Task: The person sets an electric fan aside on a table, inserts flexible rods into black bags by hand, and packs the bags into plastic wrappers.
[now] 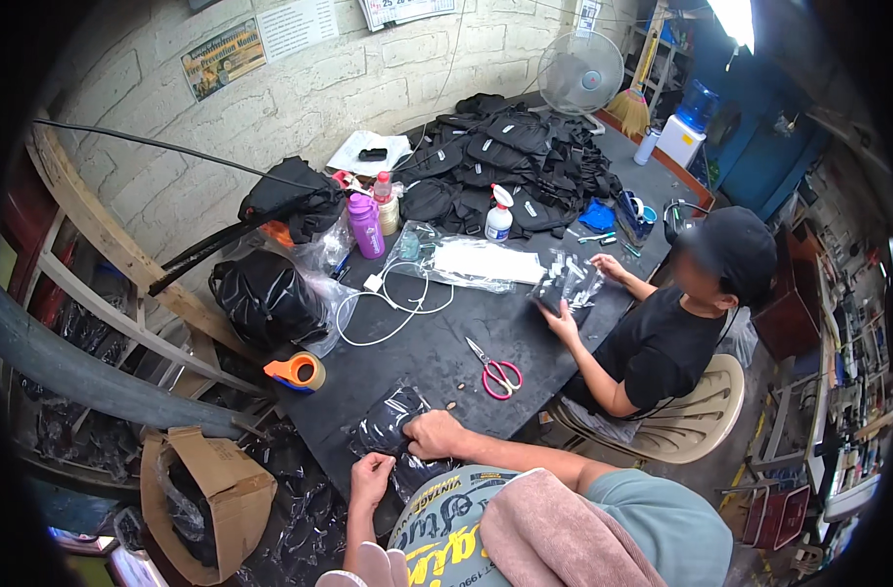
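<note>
A black item in a clear plastic bag [386, 415] lies at the near edge of the dark table. My right hand [435, 435] is closed on the bag, knuckles up, its fingertips hidden beneath. My left hand [371, 477] is at the bag's near edge, fingers bent and pressed together; what they pinch is too small to make out. Scissors with pink-red handles [500, 380] lie open-bladed beyond my right hand. To the left, an orange tape dispenser [292, 372] stands by the table edge.
Across the right corner, a seated co-worker [652, 342] holds another bagged black item [568, 284]. A white cable [397, 305] loops over the table. Black pouches [505, 157] are heaped at the back, near a purple bottle [366, 227] and spray bottle [499, 217]. A cardboard box [236, 479] sits lower left.
</note>
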The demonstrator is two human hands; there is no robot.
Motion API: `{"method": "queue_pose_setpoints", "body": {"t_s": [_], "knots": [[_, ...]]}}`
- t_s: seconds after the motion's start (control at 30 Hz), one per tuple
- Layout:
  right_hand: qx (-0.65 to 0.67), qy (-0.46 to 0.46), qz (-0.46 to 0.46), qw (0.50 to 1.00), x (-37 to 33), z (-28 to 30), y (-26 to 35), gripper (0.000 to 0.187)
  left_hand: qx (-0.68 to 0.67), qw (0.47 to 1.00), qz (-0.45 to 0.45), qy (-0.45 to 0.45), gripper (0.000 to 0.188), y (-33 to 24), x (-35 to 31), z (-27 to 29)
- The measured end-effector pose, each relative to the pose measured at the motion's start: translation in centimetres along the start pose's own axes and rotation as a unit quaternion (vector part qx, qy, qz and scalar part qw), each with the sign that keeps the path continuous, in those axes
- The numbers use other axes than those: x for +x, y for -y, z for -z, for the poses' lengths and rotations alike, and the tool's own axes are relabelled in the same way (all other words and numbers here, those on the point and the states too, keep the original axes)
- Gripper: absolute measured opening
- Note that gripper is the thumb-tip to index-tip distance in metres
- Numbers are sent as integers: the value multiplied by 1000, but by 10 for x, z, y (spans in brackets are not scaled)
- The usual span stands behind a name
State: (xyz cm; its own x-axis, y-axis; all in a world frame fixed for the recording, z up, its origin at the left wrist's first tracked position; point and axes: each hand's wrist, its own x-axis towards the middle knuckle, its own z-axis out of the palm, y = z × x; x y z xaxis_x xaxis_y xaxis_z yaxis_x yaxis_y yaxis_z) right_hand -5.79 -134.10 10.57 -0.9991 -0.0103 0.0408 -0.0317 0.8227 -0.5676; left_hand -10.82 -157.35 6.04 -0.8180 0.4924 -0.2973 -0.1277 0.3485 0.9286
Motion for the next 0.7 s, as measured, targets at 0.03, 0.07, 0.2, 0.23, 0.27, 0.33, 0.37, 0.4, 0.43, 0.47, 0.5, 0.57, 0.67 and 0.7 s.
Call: {"method": "queue_pose_setpoints", "body": {"t_s": [0.03, 0.07, 0.2, 0.23, 0.27, 0.33, 0.37, 0.4, 0.43, 0.47, 0.5, 0.57, 0.67, 0.7], "knots": [[45, 20, -4, 999, 0, 7, -2, 22, 6, 1000, 6, -3, 11, -1, -3, 2], [91, 40, -8, 995, 0, 19, -9, 23, 6, 1000, 12, -5, 11, -3, -5, 9], [12, -20, -177, 984, -19, 47, -66, 39, 136, 989, -49, 41, 17, -30, -12, 44], [-66, -25, -218, 973, -27, 46, -84, 36, 189, 977, -89, 33, 18, -41, -10, 49], [-137, -31, -269, 953, -40, 46, -105, 33, 213, 973, -86, 37, 18, -72, -4, 48], [-244, -79, -296, 920, -69, 15, -142, 32, 220, 968, -118, 14, 17, -99, 2, 46], [-220, -90, -280, 930, -76, 14, -150, 30, 236, 965, -116, 2, 18, -113, 2, 43], [-197, -106, -265, 938, -82, 15, -154, 30, 252, 960, -120, -10, 20, -129, 4, 41], [-181, -114, -253, 944, -84, 14, -157, 27, 262, 958, -117, -15, 22, -133, 9, 40], [-161, -121, -240, 950, -84, 11, -159, 25, 275, 955, -112, -21, 24, -136, 9, 41], [-131, -155, -222, 954, -86, 8, -163, 29, 276, 955, -102, -28, 24, -140, 8, 41], [-126, -211, -229, 942, -81, 8, -157, 35, 317, 945, -73, -9, 27, -147, 8, 40], [-114, -245, -245, 931, -81, 4, -168, 37, 344, 936, -78, 0, 30, -154, 5, 35], [-134, -211, -276, 928, -83, 4, -174, 36, 345, 935, -81, 2, 30, -157, 3, 34]]}}
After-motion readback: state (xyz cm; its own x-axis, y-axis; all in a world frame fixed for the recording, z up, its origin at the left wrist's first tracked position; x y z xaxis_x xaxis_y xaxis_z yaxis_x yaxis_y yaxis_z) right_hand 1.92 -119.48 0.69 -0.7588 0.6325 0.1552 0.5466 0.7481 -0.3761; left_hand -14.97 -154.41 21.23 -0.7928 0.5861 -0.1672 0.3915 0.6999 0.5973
